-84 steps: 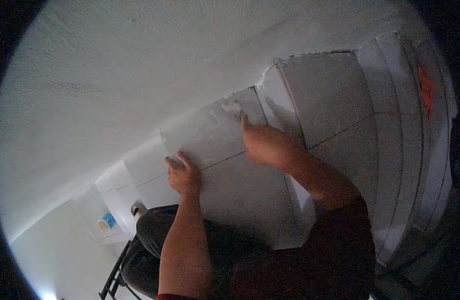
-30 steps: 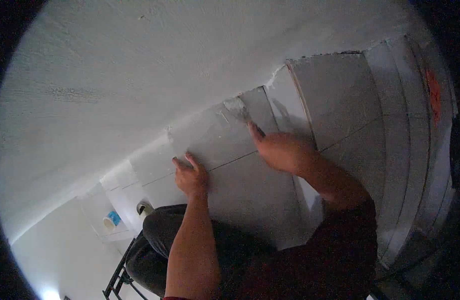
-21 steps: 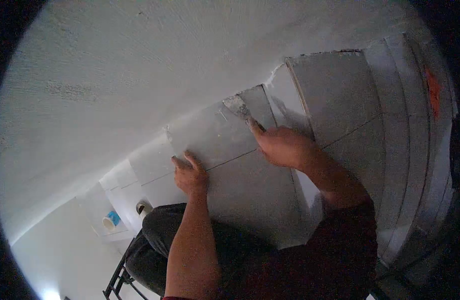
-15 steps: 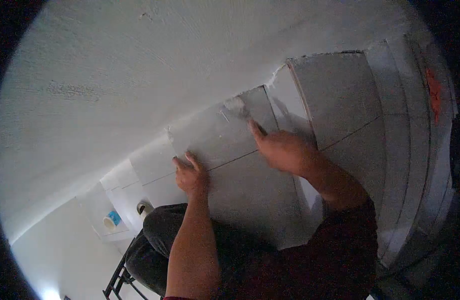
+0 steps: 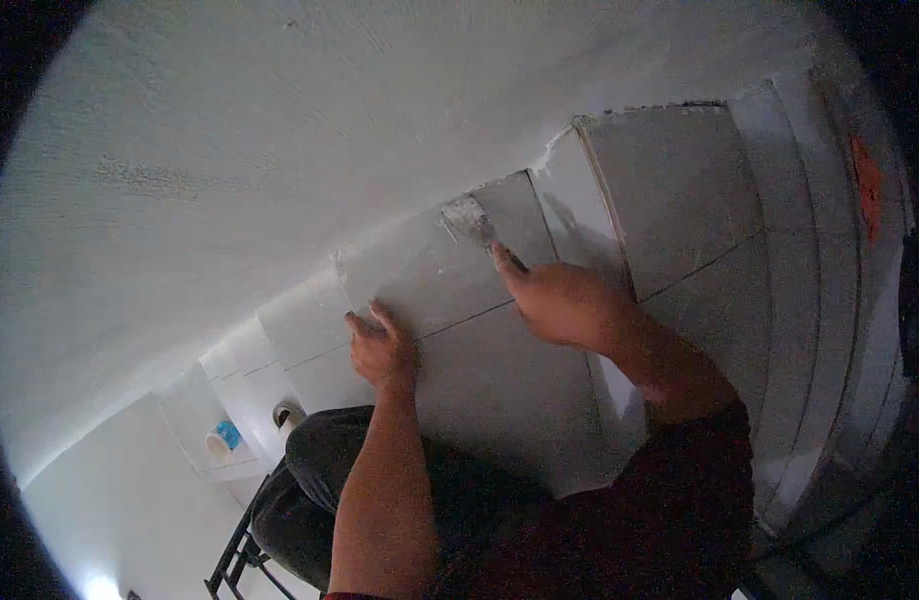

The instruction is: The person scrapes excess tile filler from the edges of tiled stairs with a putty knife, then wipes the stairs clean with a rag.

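My right hand (image 5: 564,302) is closed around the handle of a putty knife (image 5: 469,220). Its whitish, smeared blade lies against the grey tile (image 5: 434,265), a little short of the seam where tile meets the wall. On the same tile, to the left, rests my left hand (image 5: 381,352); its thumb and index finger are apart, with nothing visible between them. The other left fingers are partly curled and hard to see.
A rough white wall (image 5: 249,160) slopes along the tiled steps (image 5: 679,190). Lower down stand a blue-and-white roll (image 5: 222,438) and a tape roll (image 5: 287,414). A black metal frame (image 5: 241,555) is beside my knee (image 5: 314,450). An orange patch (image 5: 866,185) is at far right.
The putty knife's blade has shifted very slightly left and down and looks sharper now. My left hand stays in the same place.
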The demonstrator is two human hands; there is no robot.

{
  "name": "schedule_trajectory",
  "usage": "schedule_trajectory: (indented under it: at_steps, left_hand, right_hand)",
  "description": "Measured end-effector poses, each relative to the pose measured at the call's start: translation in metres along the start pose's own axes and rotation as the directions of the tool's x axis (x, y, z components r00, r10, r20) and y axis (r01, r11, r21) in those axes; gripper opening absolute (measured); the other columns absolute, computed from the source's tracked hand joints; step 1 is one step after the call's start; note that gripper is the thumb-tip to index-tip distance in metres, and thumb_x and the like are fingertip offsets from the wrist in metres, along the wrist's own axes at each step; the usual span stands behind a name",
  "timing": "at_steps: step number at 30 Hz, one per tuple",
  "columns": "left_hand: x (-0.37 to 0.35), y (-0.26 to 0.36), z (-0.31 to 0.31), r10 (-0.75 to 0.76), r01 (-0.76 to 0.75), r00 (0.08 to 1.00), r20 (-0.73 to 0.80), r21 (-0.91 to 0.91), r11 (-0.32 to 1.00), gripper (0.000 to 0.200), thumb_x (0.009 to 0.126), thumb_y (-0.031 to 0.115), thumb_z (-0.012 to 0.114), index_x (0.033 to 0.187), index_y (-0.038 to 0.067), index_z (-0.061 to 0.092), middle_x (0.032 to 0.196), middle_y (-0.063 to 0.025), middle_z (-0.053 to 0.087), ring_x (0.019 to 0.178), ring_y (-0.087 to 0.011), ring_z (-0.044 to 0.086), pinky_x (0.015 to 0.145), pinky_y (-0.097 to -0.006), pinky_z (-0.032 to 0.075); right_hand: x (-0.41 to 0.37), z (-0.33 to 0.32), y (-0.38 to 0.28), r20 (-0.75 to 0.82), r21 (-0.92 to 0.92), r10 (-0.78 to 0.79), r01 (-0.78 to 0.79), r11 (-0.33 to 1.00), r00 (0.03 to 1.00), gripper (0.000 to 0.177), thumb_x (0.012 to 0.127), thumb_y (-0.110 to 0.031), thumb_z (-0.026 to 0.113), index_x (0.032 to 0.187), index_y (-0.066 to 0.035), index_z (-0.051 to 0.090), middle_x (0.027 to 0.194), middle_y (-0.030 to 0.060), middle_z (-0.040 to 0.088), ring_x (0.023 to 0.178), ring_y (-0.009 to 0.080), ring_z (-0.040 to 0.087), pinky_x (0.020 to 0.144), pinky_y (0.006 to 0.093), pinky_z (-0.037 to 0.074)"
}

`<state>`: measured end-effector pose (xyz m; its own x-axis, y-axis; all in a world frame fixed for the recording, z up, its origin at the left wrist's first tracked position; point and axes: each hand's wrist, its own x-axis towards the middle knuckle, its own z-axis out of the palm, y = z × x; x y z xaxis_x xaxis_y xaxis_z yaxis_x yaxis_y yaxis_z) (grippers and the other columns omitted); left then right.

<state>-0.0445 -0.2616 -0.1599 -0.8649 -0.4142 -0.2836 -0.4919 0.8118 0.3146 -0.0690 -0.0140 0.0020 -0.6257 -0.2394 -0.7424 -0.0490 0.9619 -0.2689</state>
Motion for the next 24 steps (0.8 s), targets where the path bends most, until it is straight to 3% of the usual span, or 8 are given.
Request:
schedule_trajectory:
  at_steps: [2,5,6,10,13,18,20,24]
  left_hand:
    - [0.004,-0.02,0.015,0.16,-0.159,0.986,-0.04,0.015,0.987,0.072,0.102,0.052,0.041,0.135,-0.011,0.048,0.104,-0.0329,0.068,0.097,-0.0488,0.066,0.086,-0.054,0.051]
    - [-0.003,0.009,-0.014,-0.002,0.004,1.0,0.023,-0.05,0.999,0.071,0.102,0.052,0.041,0.136,-0.01,0.048,0.104,-0.0327,0.067,0.097,-0.0484,0.066,0.086,-0.0543,0.051]
    - [-0.003,0.009,-0.013,-0.002,0.003,1.0,0.021,-0.052,0.999,0.071,0.102,0.052,0.041,0.136,-0.01,0.048,0.104,-0.0327,0.067,0.097,-0.0484,0.066,0.086,-0.0543,0.051]
    - [-0.004,0.006,-0.011,0.008,-0.008,1.0,0.023,-0.009,1.0,0.07,0.102,0.051,0.041,0.137,-0.01,0.046,0.107,-0.0326,0.067,0.098,-0.0481,0.066,0.086,-0.0544,0.05]
    - [0.001,0.0,-0.003,0.003,-0.003,0.999,0.032,0.002,1.0,0.071,0.102,0.051,0.04,0.139,-0.01,0.045,0.11,-0.0323,0.067,0.1,-0.0478,0.065,0.087,-0.0542,0.05]
    - [-0.002,0.007,-0.009,0.001,-0.001,1.0,0.003,-0.024,1.0,0.072,0.102,0.052,0.041,0.14,-0.009,0.044,0.113,-0.0317,0.067,0.101,-0.0478,0.065,0.088,-0.0533,0.051]
    - [-0.004,0.013,-0.018,-0.045,0.045,0.997,0.068,0.007,0.999,0.071,0.102,0.052,0.041,0.139,-0.009,0.046,0.113,-0.0318,0.067,0.1,-0.0479,0.066,0.088,-0.0531,0.051]
    - [-0.002,0.003,-0.006,0.013,-0.013,0.999,-0.031,-0.021,1.0,0.07,0.102,0.051,0.041,0.138,-0.008,0.047,0.111,-0.0321,0.067,0.099,-0.0479,0.066,0.087,-0.0534,0.051]
  right_hand:
    - [-0.004,-0.009,-0.003,-0.012,0.009,0.02,-0.019,1.0,1.0,0.078,0.092,-0.007,0.055,0.155,0.009,0.01,0.081,0.026,0.067,0.072,0.0386,0.067,0.069,0.0495,0.054]
    - [-0.006,-0.011,-0.006,0.039,0.022,0.018,-0.019,1.0,0.999,0.081,0.092,-0.007,0.056,0.155,0.008,0.01,0.082,0.0256,0.067,0.072,0.0386,0.067,0.069,0.0495,0.054]
    - [-0.006,-0.01,-0.007,0.098,0.027,-0.008,0.006,1.0,0.995,0.082,0.091,-0.008,0.057,0.156,0.007,0.009,0.083,0.0258,0.067,0.073,0.0383,0.067,0.069,0.0494,0.054]
    - [-0.01,-0.013,-0.01,0.044,0.034,0.057,-0.058,0.998,0.997,0.084,0.09,-0.009,0.058,0.156,0.006,0.009,0.087,0.0277,0.067,0.076,0.0385,0.067,0.07,0.0491,0.055]
    - [-0.009,-0.021,-0.012,0.093,0.056,0.04,-0.045,0.997,0.995,0.083,0.091,-0.01,0.058,0.155,0.01,0.008,0.089,0.0288,0.066,0.079,0.0385,0.068,0.072,0.0484,0.055]
    - [-0.004,-0.003,-0.018,0.019,0.055,-0.024,0.023,0.998,1.0,0.083,0.091,-0.008,0.058,0.152,0.016,0.006,0.085,0.0276,0.067,0.076,0.0385,0.067,0.071,0.0474,0.055]
    - [-0.005,-0.004,-0.016,0.045,0.053,-0.037,0.035,0.998,0.998,0.083,0.091,-0.007,0.057,0.152,0.016,0.005,0.085,0.0278,0.067,0.075,0.0388,0.067,0.071,0.0472,0.055]
    - [-0.01,-0.013,-0.02,0.083,0.048,-0.025,0.021,0.999,0.996,0.083,0.091,-0.004,0.056,0.151,0.017,0.004,0.084,0.0292,0.066,0.074,0.0394,0.067,0.07,0.0467,0.055]
